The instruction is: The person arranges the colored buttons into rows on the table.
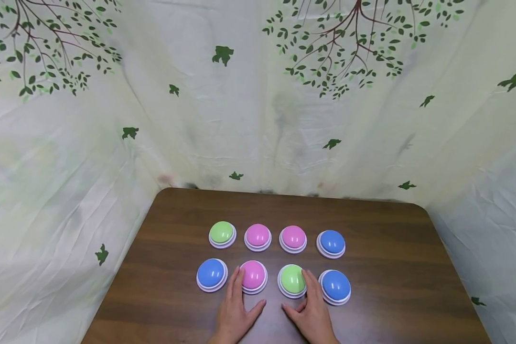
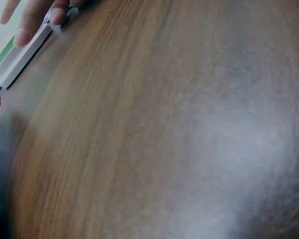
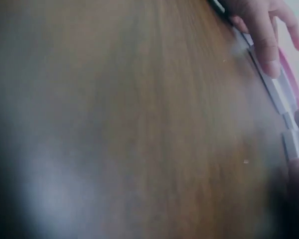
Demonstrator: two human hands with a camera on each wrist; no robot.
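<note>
Domed push buttons on white round bases stand in two rows. My left hand (image 1: 235,309) has its fingers straight at the left edge of the front pink button (image 1: 253,275), with the thumb spread apart below it. Left of those fingers is a front blue button (image 1: 211,274). At the right edge of the front green button (image 1: 292,280) are the extended fingers of my right hand (image 1: 313,313), its thumb held apart nearer me. Just right of that hand sits another front blue button (image 1: 336,285). Neither hand is curled round a button. The wrist views show mostly tabletop, with fingertips and base edges at the sides.
Behind are a green button (image 1: 221,233), two pink buttons, one on the left (image 1: 257,236) and one on the right (image 1: 293,238), and a blue button (image 1: 332,242). They stand on a brown wooden table (image 1: 391,267). A white leaf-printed cloth (image 1: 249,119) hangs round it.
</note>
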